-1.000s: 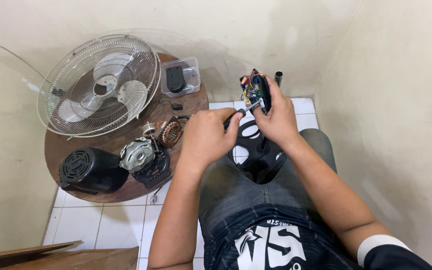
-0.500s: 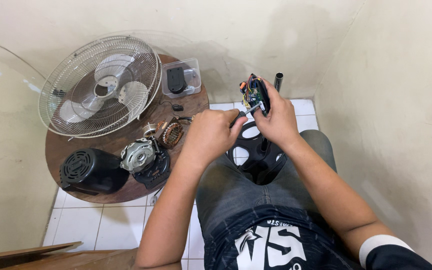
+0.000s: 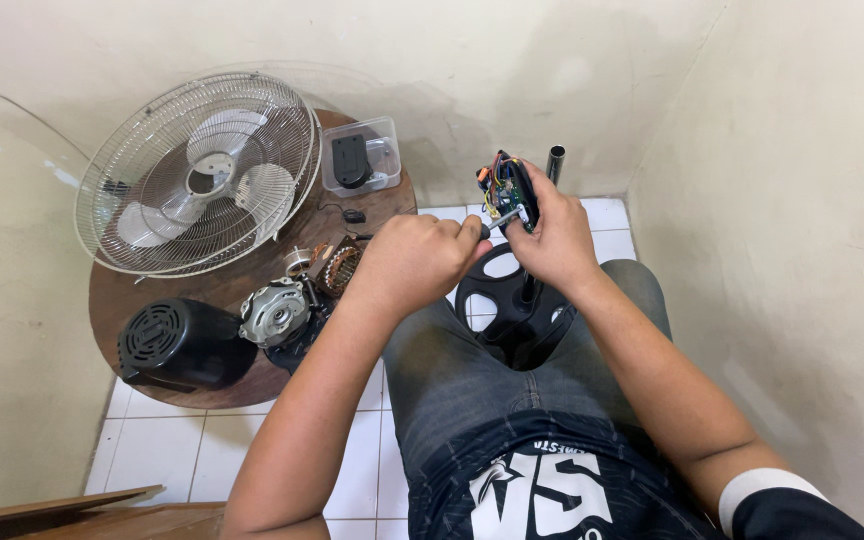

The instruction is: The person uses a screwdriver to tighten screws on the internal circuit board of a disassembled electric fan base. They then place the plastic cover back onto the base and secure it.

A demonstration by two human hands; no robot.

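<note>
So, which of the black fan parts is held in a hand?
The control box with exposed coloured wires, held in the right hand. The black motor cover lies untouched on the round wooden board.

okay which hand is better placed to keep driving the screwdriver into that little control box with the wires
Left, probably. The left hand already grips the screwdriver, its tip at the control box. The right hand is wrapped around that box, holding it up above the fan base, so it looks occupied.
</note>
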